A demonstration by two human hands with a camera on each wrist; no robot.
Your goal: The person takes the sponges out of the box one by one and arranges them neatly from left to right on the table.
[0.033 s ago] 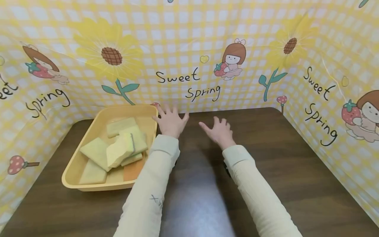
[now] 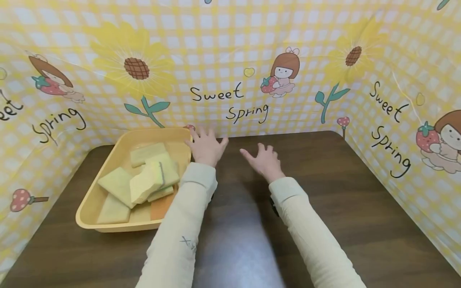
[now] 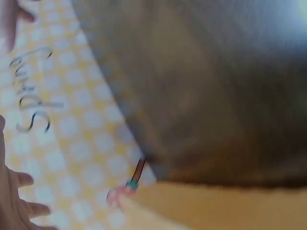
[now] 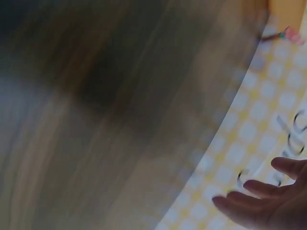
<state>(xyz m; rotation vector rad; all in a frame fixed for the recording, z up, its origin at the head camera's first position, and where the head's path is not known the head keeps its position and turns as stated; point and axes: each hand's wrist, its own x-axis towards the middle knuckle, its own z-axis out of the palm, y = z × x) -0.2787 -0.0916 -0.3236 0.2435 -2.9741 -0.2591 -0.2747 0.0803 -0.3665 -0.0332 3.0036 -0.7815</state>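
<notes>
My left hand hovers with spread fingers beside the right rim of a yellow plastic tray. Its outermost finger overlaps that rim in the head view; whether they touch I cannot tell. Inside the tray lies a loose pile of pale yellow, flat, soft-looking pieces, with a thicker faceted one on top and an orange piece low at the right. To the right, my right hand is held over the table, fingers apart and holding nothing. Both wrist views show loosely extended fingers, the left and right.
A dark wood-grain table carries the tray on its left side. Yellow-checked sheeting with printed flowers and lettering stands along the back and both sides, close behind my fingertips.
Both hands have shifted very slightly to the left. The tray and its pieces keep their places.
</notes>
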